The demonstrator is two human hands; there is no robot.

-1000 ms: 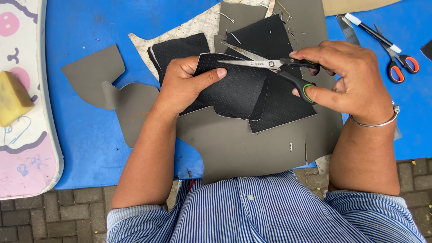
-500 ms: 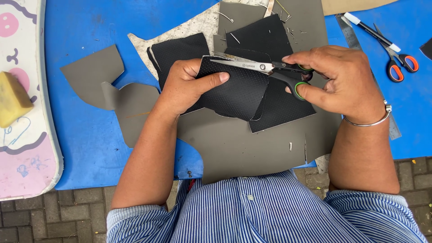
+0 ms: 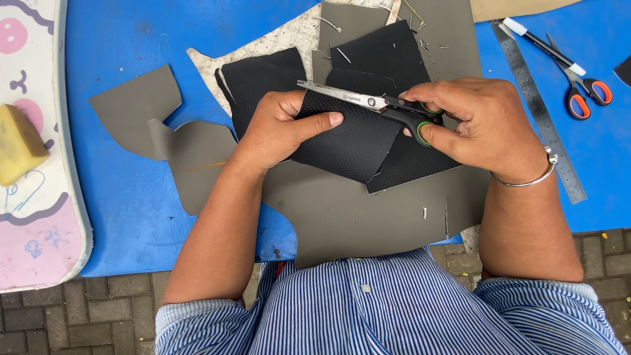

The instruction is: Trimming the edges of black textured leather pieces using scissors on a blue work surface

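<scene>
- Underneath everything, the blue bench [image 3: 131,197] carries the work, with a pink and white board [image 3: 33,217] at nine o'clock and a yellow sponge [image 3: 20,141] on it.
- Next in size, a large grey sheet [image 3: 368,223] lies at the middle, with grey offcuts [image 3: 141,108] toward ten o'clock.
- Black perforated pieces [image 3: 388,52] are stacked on the grey sheet toward twelve o'clock.
- On top, the black perforated piece [image 3: 355,141] being cut sits at the centre; it looks thin, light and floppy, so it is best pinned flat close beside the cut line.
- Pressing it down, the left hand [image 3: 279,128] has its grip closed on the piece, thumb laid across the top.
- At two o'clock of the piece, the right hand [image 3: 483,121] has its grip clamped in the handles of the black scissors [image 3: 368,102], blades nearly together along the upper edge.
- Further out at two o'clock lie a steel ruler [image 3: 545,121], orange-handled scissors [image 3: 582,92] and a pen [image 3: 542,45].
</scene>
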